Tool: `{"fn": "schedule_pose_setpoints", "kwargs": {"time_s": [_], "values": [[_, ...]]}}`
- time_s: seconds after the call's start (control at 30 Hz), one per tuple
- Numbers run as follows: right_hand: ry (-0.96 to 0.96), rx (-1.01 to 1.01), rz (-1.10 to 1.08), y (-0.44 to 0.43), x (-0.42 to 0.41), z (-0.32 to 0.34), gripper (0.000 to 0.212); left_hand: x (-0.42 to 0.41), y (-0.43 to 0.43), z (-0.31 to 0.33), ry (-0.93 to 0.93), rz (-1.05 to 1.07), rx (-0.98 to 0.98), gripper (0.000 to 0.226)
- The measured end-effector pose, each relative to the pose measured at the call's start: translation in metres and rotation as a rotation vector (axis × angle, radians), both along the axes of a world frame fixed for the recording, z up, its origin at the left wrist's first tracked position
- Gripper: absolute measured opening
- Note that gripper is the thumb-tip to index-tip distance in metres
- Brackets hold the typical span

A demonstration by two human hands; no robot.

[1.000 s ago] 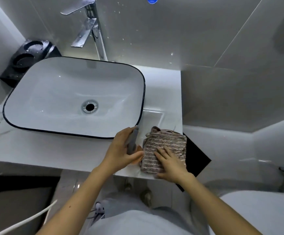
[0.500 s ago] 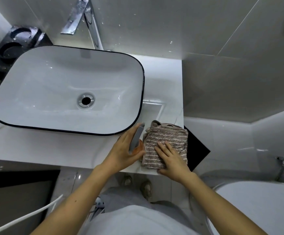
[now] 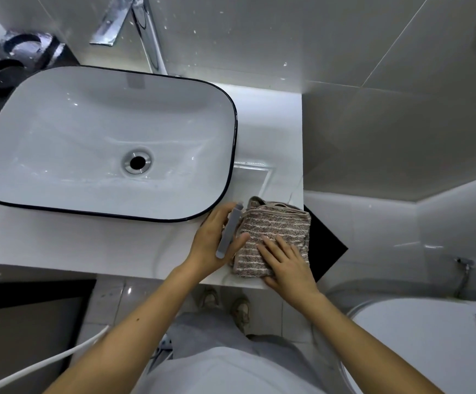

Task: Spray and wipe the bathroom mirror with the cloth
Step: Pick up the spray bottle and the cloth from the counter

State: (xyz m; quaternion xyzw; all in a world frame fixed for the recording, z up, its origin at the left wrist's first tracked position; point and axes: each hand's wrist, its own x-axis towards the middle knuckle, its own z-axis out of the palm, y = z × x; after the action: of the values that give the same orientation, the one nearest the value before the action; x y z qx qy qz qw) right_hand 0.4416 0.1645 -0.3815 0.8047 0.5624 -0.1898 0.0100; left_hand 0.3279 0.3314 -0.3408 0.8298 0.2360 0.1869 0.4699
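Observation:
A folded pink-and-white striped cloth (image 3: pixel 276 231) lies on the white counter (image 3: pixel 117 245) to the right of the basin, near the counter's front right corner. My right hand (image 3: pixel 285 263) rests flat on the cloth's near part, fingers straight. My left hand (image 3: pixel 216 240) is just left of the cloth and grips a slim grey spray bottle (image 3: pixel 229 230), thumb across it; the bottle's lower body is hidden in the palm. The mirror is not in view.
A white basin (image 3: pixel 103 143) with a black rim fills the counter's left, a chrome tap (image 3: pixel 134 27) behind it. A black holder (image 3: pixel 18 58) stands at the far left. A toilet (image 3: pixel 430 345) sits low on the right, and my legs and shoes (image 3: pixel 239 311) are below the counter edge.
The view has tilted down and left, so the basin sits higher. Both hands stay by the cloth; the left hand's grip on the spray bottle has shifted slightly, bottle more upright.

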Motion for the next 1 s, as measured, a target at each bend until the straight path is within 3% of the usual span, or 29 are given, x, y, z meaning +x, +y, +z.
{"fn": "schedule_pose_setpoints", "kwargs": {"time_s": [0.23, 0.5, 0.67, 0.87, 1.0], "values": [[-0.093, 0.074, -0.014, -0.003, -0.004, -0.005, 0.068, 0.001, -0.013, 0.002, -0.034, 0.067, 0.113, 0.044], [0.137, 0.119, -0.167, 0.011, 0.020, 0.030, 0.043, 0.005, -0.013, 0.026, -0.103, 0.090, 0.117, 0.038], [0.118, 0.272, -0.179, 0.032, 0.051, 0.073, 0.039, 0.022, -0.004, 0.065, -0.184, 0.096, 0.116, 0.035], [0.030, 0.309, -0.178, 0.063, 0.082, 0.151, 0.044, 0.048, 0.010, 0.126, -0.303, 0.136, 0.160, 0.038], [-0.010, 0.467, -0.155, 0.082, 0.096, 0.203, 0.041, 0.065, 0.019, 0.165, -0.405, 0.155, 0.241, 0.037]]}}
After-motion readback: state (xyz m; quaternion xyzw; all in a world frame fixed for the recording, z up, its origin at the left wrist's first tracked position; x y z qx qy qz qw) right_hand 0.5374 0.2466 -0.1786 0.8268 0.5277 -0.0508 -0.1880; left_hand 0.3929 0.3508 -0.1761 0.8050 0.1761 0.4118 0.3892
